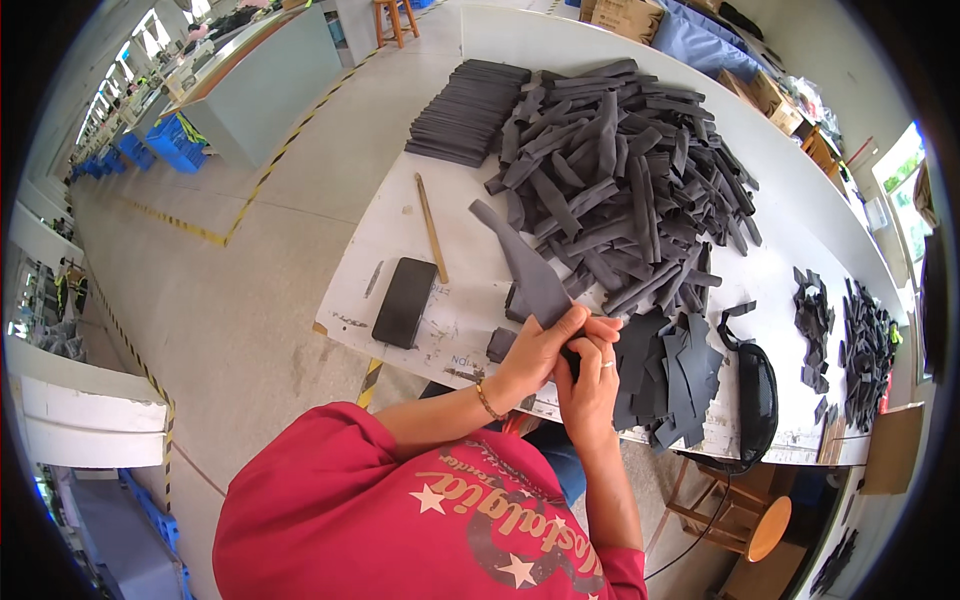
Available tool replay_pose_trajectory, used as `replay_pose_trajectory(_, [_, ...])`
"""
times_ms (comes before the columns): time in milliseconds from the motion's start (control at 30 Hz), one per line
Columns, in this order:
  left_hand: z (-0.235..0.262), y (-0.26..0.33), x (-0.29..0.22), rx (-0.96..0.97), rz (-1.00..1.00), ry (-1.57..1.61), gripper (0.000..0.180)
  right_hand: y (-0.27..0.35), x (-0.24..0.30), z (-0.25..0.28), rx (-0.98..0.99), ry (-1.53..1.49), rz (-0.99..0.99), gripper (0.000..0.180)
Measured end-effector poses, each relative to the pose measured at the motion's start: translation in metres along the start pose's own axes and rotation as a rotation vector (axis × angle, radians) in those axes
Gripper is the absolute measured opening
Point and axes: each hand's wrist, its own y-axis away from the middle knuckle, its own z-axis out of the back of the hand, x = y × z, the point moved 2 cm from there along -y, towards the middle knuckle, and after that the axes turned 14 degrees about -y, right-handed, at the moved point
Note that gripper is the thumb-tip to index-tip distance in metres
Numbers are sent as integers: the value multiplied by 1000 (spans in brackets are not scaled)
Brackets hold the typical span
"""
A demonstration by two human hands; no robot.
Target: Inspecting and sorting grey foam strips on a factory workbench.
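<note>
A dark grey fabric strip slants up and left from my hands, its far end loose over the white table. My left hand pinches the near end of the strip between thumb and fingers. Pressed against it, my right hand has its fingers curled in around that same end. Some black material shows between the two hands, but the fingers mostly hide it. Just right of my hands lies a spread of flat black pieces. Beyond them rises a big loose heap of dark grey fabric strips.
A neat row of folded strips lies at the table's far left. Nearer are a wooden stick and a black phone. To the right sit a black pouch and smaller dark scraps. A wooden stool stands below.
</note>
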Motion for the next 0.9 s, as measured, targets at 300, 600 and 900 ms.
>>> replay_pose_trajectory(300, [2,2,5,-52,28,100,25,11,-2,10,12,4,-89,28])
replay_pose_trajectory(600, [4,10,25,-90,180,220,28,8,-4,8,99,-10,-144,31])
replay_pose_trajectory(900, [17,-18,-27,-158,-15,103,21,12,-8,21,75,24,-12,26])
